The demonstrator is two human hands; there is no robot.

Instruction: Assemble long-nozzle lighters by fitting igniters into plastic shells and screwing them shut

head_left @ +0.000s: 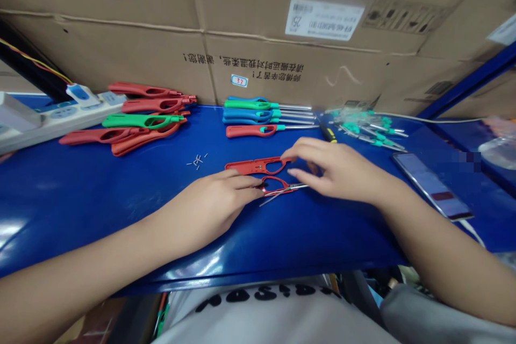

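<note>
Two red lighter shell halves lie before me on the blue table. The farther half [245, 166] has its inside facing up. My left hand [221, 196] rests over the nearer half [275, 184], its fingers closed on the handle part, which they mostly cover. A thin metal piece [271, 198] sticks out slantwise beside that half, and a metal rod [299, 186] shows at its right end. My right hand [334, 169] is at the right ends of both halves, index finger and thumb apart. Its index fingertip touches or nearly touches the farther half.
Several small screws [197, 160] lie left of the shells. Behind are red and green shells [149, 105], lighters with metal tubes [252, 115], a black-yellow tool handle [328, 133] and turquoise-tipped parts [371, 126]. A phone [431, 185] lies right, a power strip [60, 118] left; cardboard boxes [250, 27] stand behind.
</note>
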